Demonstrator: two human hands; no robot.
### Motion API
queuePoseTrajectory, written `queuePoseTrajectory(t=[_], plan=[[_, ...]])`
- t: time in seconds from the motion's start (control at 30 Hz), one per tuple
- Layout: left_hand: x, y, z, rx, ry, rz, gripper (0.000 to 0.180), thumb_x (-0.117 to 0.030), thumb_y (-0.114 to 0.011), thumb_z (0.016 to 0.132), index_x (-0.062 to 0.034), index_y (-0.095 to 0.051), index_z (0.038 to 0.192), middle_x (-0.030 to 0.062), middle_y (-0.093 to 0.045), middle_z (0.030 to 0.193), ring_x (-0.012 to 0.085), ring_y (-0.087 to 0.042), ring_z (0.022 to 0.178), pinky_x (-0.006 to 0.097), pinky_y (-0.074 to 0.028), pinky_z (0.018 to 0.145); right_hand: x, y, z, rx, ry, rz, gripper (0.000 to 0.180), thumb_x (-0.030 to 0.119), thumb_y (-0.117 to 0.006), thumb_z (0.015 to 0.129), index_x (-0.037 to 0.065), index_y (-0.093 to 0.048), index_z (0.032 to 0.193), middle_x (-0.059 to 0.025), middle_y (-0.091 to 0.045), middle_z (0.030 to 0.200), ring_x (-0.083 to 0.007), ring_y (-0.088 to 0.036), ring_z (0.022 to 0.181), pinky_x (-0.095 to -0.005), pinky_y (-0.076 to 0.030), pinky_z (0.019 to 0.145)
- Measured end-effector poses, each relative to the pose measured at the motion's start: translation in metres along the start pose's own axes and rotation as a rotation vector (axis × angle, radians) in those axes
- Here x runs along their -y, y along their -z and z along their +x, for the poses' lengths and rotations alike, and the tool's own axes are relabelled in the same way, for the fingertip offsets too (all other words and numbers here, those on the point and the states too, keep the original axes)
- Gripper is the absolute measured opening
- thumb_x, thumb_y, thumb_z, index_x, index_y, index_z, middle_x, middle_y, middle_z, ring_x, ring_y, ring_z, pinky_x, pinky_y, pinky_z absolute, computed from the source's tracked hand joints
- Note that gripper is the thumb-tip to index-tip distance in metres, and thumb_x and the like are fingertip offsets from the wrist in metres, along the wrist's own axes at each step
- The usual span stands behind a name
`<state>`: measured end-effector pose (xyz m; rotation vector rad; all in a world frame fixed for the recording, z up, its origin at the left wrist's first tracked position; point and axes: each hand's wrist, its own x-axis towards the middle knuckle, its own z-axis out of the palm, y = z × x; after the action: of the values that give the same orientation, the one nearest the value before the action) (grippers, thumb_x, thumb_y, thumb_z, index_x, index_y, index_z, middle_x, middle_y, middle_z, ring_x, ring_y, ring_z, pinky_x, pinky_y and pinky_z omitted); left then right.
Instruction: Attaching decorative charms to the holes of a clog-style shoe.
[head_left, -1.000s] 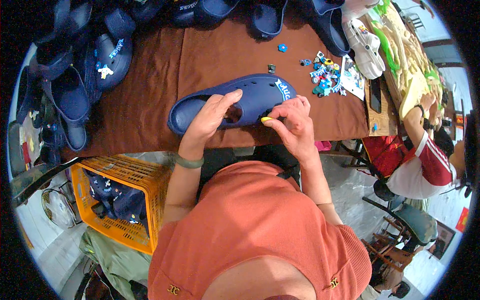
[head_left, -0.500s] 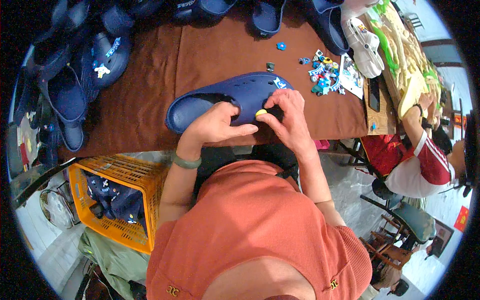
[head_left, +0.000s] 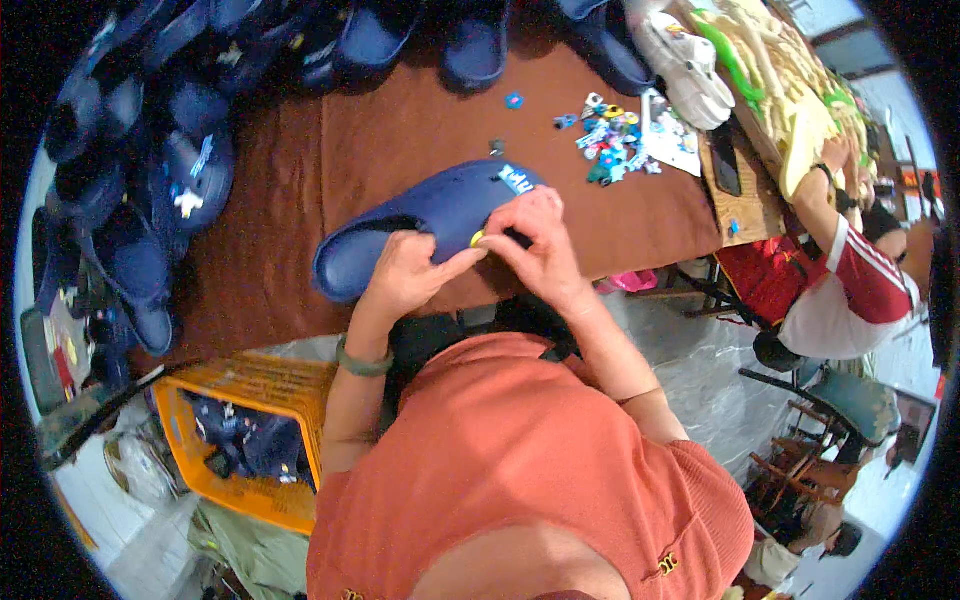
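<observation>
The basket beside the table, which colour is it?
Orange basket, seen best in the head view.

Bare brown tablecloth [head_left: 400,130] lies open beyond the clog [head_left: 420,215]; piled blue clogs [head_left: 160,180] and, seemingly, small charms [head_left: 610,140] crowd its edges.

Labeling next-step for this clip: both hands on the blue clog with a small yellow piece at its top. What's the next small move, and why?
Probably press the yellow charm down into the blue clog. The right hand pinches it against the clog's upper, the left hand steadies the shoe from the side with its fingertip beside the charm, and the charm appears to sit on the surface, not flush.
</observation>
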<state>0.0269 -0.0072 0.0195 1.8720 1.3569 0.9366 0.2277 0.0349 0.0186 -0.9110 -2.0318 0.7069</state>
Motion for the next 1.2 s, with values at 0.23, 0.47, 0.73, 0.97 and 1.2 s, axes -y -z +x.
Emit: queuePoseTrajectory(t=[0.23,0.47,0.73,0.97,1.2], plan=[[-0.003,-0.004,0.0,-0.079,0.176,0.008,0.029,-0.021,-0.078,0.076,0.0026,-0.064,0.066,0.0133,-0.062,0.06,0.0244,-0.058,0.05,0.038,-0.043,0.051,-0.001,0.004,-0.01,-0.095,0.115,-0.033,0.008,0.016,-0.07,0.082,0.012,-0.066,0.088,-0.0003,-0.064,0.089,-0.0197,-0.058,0.097,-0.045,-0.026,0.104],[-0.008,-0.009,0.006,-0.201,0.357,-0.063,0.031,-0.019,-0.08,0.069,0.0076,-0.064,0.07,0.0149,-0.066,0.064,0.0232,-0.061,0.053,0.037,-0.046,0.055,-0.039,0.069,-0.035,-0.535,-0.415,0.315,0.011,0.01,-0.061,0.092,0.0,-0.064,0.093,-0.0089,-0.065,0.086,-0.0128,-0.061,0.08,-0.0276,-0.049,0.07],[-0.021,-0.007,0.007,-0.206,0.483,0.185,0.066,-0.035,-0.086,0.065,0.0168,-0.054,0.091,0.0238,-0.063,0.089,0.029,-0.062,0.082,0.041,-0.049,0.073,-0.08,0.077,-0.058,-0.4,-0.226,-0.454,0.015,0.021,-0.065,0.085,0.007,-0.064,0.079,-0.0095,-0.062,0.077,-0.0283,-0.06,0.075,-0.0381,-0.046,0.066],[-0.029,-0.012,0.007,-0.203,0.326,-0.081,0.035,-0.022,-0.081,0.074,0.0097,-0.066,0.076,0.0148,-0.069,0.071,0.0165,-0.064,0.062,0.035,-0.05,0.06,-0.071,0.073,-0.06,-0.368,-0.176,-0.535,0.017,0.025,-0.066,0.085,0.011,-0.064,0.076,-0.0065,-0.058,0.072,-0.0257,-0.058,0.073,-0.039,-0.043,0.065],[-0.033,-0.013,0.014,-0.267,0.409,0.02,0.036,-0.023,-0.081,0.074,0.0098,-0.067,0.076,0.0172,-0.069,0.071,0.0186,-0.064,0.064,0.036,-0.049,0.062,-0.073,0.072,-0.055,-0.364,-0.17,-0.571,0.016,0.023,-0.066,0.085,0.009,-0.063,0.077,-0.0072,-0.058,0.074,-0.0262,-0.058,0.073,-0.0389,-0.043,0.065]])
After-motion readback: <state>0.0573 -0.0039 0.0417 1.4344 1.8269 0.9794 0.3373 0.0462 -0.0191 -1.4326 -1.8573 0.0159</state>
